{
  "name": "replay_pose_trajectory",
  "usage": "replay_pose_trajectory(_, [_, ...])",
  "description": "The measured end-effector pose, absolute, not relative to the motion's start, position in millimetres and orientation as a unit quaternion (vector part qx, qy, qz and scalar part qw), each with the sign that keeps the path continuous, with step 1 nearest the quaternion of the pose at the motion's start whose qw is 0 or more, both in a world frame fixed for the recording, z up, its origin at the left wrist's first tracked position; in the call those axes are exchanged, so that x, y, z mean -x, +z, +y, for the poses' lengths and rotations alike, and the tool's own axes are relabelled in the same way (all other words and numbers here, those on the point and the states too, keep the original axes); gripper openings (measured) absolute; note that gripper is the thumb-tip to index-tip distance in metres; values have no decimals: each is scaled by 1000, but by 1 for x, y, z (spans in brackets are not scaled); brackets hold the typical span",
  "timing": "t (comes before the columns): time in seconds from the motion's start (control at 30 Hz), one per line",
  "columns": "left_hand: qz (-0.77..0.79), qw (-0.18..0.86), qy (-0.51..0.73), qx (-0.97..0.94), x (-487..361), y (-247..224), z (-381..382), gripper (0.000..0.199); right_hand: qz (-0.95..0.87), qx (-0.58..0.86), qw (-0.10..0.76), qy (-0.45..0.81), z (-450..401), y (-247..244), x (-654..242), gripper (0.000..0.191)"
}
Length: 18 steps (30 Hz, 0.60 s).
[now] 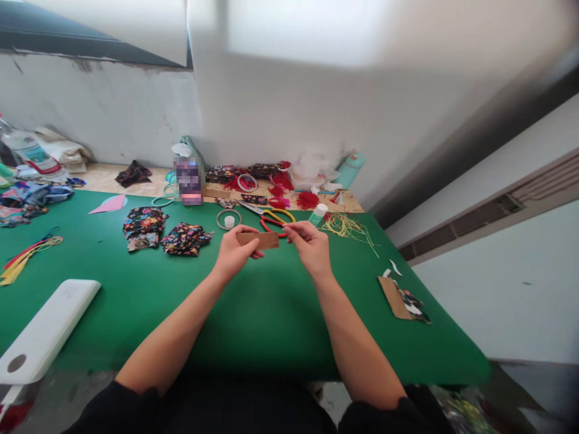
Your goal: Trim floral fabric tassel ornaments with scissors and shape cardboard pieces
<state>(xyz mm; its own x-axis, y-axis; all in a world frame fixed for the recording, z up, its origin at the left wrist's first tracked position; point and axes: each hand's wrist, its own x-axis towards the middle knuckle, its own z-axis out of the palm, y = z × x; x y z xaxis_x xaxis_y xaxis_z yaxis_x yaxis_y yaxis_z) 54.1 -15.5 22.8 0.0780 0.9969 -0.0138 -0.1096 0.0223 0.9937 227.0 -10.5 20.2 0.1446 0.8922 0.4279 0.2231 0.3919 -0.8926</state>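
Note:
My left hand [237,250] grips a small brown cardboard strip [268,241], thumb on top, its free end pointing right. Close to that end, my right hand [310,244] is closed in a pinch; whatever lies between its fingertips is too small to make out. Just behind the hands lie scissors [283,215] with red and yellow handles, partly covered by my right hand. A green and white glue bottle [318,214] is beside the right hand. Behind the left hand, a white cap [229,222] sits within a ring of tape [220,216].
Two stacks of floral fabric [143,226] lie left of my hands, and a white power bank [49,331] is at the near left. Yellow cords [348,228] spread to the right. A cardboard piece with scraps [395,298] is near the table's right edge. Red tassels [307,200] line the back.

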Motion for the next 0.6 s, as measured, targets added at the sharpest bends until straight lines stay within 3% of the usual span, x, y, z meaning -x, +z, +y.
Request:
replay_pose_trajectory(0.2, [457, 554, 502, -482, -54, 24, -16, 23, -481, 472, 607, 421, -12, 20, -225, 20])
replay_pose_trajectory(0.4, [456, 554, 505, -480, -55, 22, -15, 23, -449, 431, 630, 465, -12, 22, -222, 28])
replay_pose_trajectory(0.6, [456, 551, 503, -484, -54, 22, -15, 24, -473, 412, 623, 468, -14, 23, -222, 20])
